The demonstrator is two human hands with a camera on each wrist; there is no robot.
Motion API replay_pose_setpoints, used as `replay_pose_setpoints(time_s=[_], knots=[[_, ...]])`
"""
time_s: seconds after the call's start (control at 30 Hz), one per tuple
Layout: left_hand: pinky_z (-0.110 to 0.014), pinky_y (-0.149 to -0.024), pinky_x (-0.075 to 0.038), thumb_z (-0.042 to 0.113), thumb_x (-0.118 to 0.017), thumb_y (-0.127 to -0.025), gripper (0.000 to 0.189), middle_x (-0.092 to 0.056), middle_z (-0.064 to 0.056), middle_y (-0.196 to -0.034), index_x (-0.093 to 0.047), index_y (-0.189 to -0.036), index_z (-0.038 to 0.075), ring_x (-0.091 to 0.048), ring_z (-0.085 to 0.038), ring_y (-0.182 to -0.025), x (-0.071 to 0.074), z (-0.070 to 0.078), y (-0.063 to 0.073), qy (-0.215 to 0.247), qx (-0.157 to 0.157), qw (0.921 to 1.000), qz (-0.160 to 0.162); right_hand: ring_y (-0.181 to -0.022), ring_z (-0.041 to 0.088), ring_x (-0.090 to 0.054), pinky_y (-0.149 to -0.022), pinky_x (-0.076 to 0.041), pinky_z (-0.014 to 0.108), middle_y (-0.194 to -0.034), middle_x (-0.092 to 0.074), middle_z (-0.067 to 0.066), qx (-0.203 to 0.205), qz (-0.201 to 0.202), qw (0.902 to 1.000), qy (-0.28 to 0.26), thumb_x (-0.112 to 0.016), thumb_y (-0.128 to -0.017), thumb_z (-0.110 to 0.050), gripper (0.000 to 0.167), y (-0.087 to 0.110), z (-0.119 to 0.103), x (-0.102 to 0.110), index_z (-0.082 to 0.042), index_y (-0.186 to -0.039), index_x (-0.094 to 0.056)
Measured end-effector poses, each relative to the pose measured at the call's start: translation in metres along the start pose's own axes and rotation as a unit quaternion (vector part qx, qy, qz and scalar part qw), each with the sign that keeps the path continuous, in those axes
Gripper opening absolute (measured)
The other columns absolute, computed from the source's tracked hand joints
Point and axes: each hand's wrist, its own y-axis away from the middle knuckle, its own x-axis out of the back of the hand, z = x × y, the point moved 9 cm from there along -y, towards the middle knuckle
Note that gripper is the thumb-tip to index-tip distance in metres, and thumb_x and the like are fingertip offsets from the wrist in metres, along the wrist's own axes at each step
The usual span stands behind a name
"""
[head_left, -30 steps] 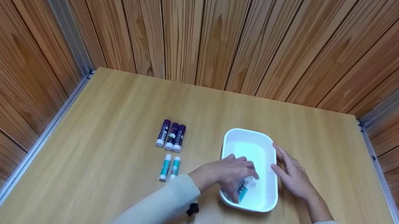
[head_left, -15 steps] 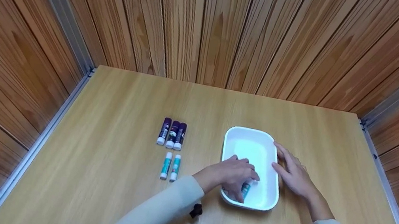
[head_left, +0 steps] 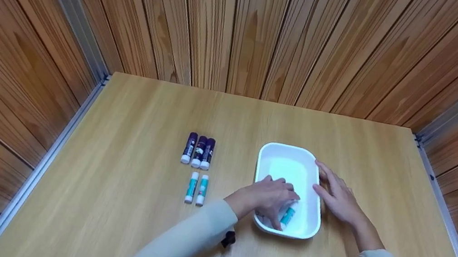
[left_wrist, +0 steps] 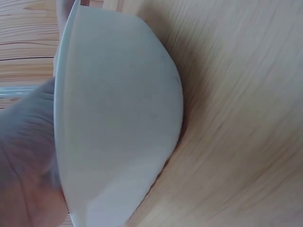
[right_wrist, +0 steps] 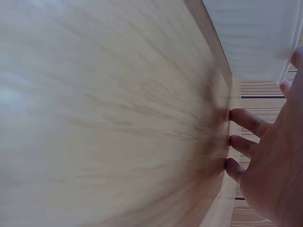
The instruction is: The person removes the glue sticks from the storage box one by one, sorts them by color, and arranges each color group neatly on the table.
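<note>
My left hand [head_left: 268,199] reaches down into a white plastic tub [head_left: 291,146]. A teal glue stick [head_left: 287,216] with a white end lies slanted inside the tub, between thumb and forefinger. I cannot tell whether they pinch it. The other fingers are partly hidden behind the hand. In the left wrist view the tub's side [left_wrist: 118,109] hides all but part of the palm [left_wrist: 28,175]. My right hand [head_left: 339,201] rests at the tub's right side, with thumb and forefinger at the rim. In the right wrist view three fingertips [right_wrist: 241,117] rest on the table.
Left of the tub, three dark purple glue sticks [head_left: 198,151] lie in a row on the wooden table [head_left: 141,133]. Nearer me lie two teal glue sticks [head_left: 191,187], side by side. Wood-panelled walls [head_left: 251,31] enclose the back and sides.
Inside the tub, my left hand has shifted slightly right and away from me. The teal glue stick beneath it has moved right, and more of it shows. My right hand has kept its place.
</note>
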Motion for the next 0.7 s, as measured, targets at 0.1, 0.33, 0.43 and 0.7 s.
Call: replay_pose_setpoints(time_s=[0.1, 0.33, 0.43, 0.7], knots=[[-0.05, -0.138, -0.04, 0.06, -0.091, -0.091, 0.086, -0.057, 0.008, -0.165, -0.053, -0.165, 0.039, -0.049, -0.019, -0.155, -0.0006, 0.0, -0.0003, 0.0, 0.005, 1.0, -0.004, -0.169, 0.058, -0.024, -0.127, -0.01, 0.091, -0.186, -0.029, 0.022, 0.001, -0.001, 1.0, 0.0, -0.055, -0.117, -0.046, 0.073, -0.0007, 0.0004, -0.0006, -0.033, -0.181, -0.02], [-0.049, -0.137, -0.04, 0.058, -0.092, -0.09, 0.082, -0.057, 0.009, -0.164, -0.054, -0.162, 0.043, -0.049, -0.018, -0.155, -0.0017, -0.001, -0.0012, 0.024, 0.012, 0.9996, -0.005, -0.169, 0.057, -0.024, -0.126, -0.01, 0.091, -0.185, -0.034, 0.023, 0.0, 0.0, 1.0, -0.002, -0.056, -0.117, -0.044, 0.074, -0.0005, -0.0004, -0.0006, -0.033, -0.18, -0.021], [-0.047, -0.133, -0.043, 0.059, -0.091, -0.091, 0.082, -0.06, 0.009, -0.162, -0.053, -0.162, 0.046, -0.052, -0.018, -0.151, -0.0007, -0.0007, 0.0005, 0.046, 0.011, 0.9989, 0.002, -0.169, 0.058, -0.024, -0.126, -0.011, 0.091, -0.185, -0.034, 0.022, 0.001, -0.001, 1.0, -0.004, -0.056, -0.117, -0.046, 0.074, 0.0001, -0.0006, -0.0014, -0.034, -0.18, -0.021], [-0.048, -0.131, -0.045, 0.063, -0.089, -0.091, 0.081, -0.065, 0.008, -0.157, -0.051, -0.162, 0.051, -0.055, -0.017, -0.144, 0.0027, -0.0008, 0.0017, 0.088, 0.012, 0.996, 0.01, -0.169, 0.058, -0.023, -0.126, -0.009, 0.091, -0.183, -0.036, 0.024, -0.001, -0.001, 1.0, -0.004, -0.055, -0.117, -0.047, 0.074, -0.0006, 0.001, -0.0016, -0.034, -0.18, -0.02]])
